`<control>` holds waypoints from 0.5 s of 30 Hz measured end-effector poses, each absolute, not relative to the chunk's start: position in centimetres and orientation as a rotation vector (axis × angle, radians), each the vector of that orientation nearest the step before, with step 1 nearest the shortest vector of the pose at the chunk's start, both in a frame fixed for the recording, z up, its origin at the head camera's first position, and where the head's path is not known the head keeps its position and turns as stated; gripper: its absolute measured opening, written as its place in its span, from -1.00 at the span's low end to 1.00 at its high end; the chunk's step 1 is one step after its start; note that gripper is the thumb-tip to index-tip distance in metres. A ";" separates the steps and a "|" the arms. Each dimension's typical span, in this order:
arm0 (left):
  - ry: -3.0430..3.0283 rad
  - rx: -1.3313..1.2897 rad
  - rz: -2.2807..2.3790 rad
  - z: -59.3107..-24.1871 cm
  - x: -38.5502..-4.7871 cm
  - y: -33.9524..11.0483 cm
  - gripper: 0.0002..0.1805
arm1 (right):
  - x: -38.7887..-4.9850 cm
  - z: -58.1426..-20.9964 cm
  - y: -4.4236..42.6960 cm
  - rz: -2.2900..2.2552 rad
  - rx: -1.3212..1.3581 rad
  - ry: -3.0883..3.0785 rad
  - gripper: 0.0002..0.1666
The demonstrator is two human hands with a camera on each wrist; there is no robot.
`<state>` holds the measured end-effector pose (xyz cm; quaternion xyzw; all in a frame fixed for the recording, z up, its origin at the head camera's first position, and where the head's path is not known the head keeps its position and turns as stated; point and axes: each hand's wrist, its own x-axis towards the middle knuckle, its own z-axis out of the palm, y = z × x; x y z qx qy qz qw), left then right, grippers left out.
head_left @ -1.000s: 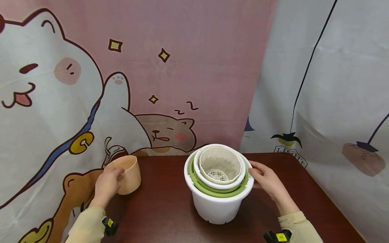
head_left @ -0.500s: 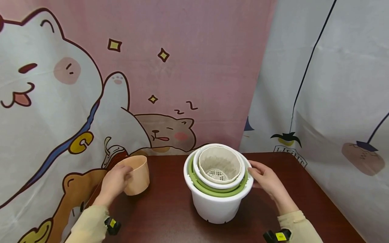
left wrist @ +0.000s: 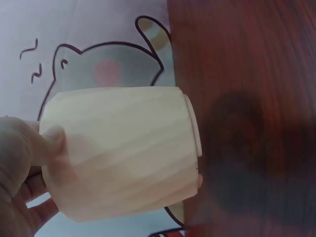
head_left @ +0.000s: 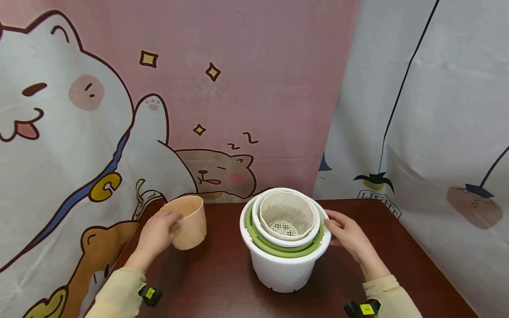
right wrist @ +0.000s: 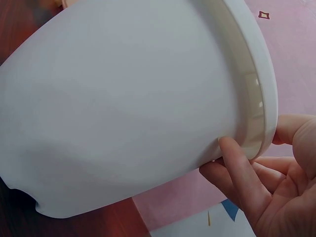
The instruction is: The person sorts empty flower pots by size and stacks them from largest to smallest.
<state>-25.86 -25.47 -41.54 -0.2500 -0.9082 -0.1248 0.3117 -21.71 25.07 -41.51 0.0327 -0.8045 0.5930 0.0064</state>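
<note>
A peach-coloured flower pot (head_left: pixel 193 228) hangs slightly above the table, tilted, its rim pinched by my left hand (head_left: pixel 158 230). In the left wrist view the thumb presses the outer wall of that pot (left wrist: pixel 123 153) and the fingers go inside it. Right of it stands a large white flower pot (head_left: pixel 281 274) on the table. Nested in this one are a green pot (head_left: pixel 284 253), a smaller white pot (head_left: pixel 287 243) and a cream pot (head_left: pixel 287 211) with a gridded bottom. My right hand (head_left: pixel 350 234) grips the large pot's rim, fingertips underneath, as the right wrist view shows.
The dark red-brown table (head_left: pixel 222 282) carries the pots. A pink curtain (head_left: pixel 274 97) with cartoon animals hangs behind its back edge, and a pale curtain (head_left: pixel 437 132) closes off the right side.
My left hand has moved the peach flower pot to the right, towards the nested pots, and raised it a little. The right hand and the large white flower pot have stayed put.
</note>
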 end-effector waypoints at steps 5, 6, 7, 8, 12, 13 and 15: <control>-2.354 -0.695 -0.350 -40.7 -25.6 -24.6 -0.76 | -21.8 -41.5 25.0 1.858 0.102 -2.517 -0.35; -2.350 -0.699 -0.353 -40.5 -25.5 -24.5 -0.77 | -21.8 -41.5 25.0 1.855 0.102 -2.518 -0.35; -2.346 -0.702 -0.353 -40.3 -25.5 -24.3 -0.77 | -21.8 -41.5 25.0 1.853 0.101 -2.519 -0.35; -2.341 -0.706 -0.354 -40.1 -25.5 -24.2 -0.77 | -21.8 -41.5 25.0 1.852 0.101 -2.519 -0.35; -2.303 -0.731 -0.355 -39.4 -25.4 -23.6 -0.76 | -21.7 -41.5 25.0 1.849 0.097 -2.518 -0.36; -2.293 -0.738 -0.355 -39.2 -25.3 -23.4 -0.76 | -21.7 -41.5 25.0 1.848 0.096 -2.519 -0.35; -2.275 -0.748 -0.358 -38.8 -25.3 -23.1 -0.75 | -21.7 -41.5 25.1 1.846 0.092 -2.521 -0.35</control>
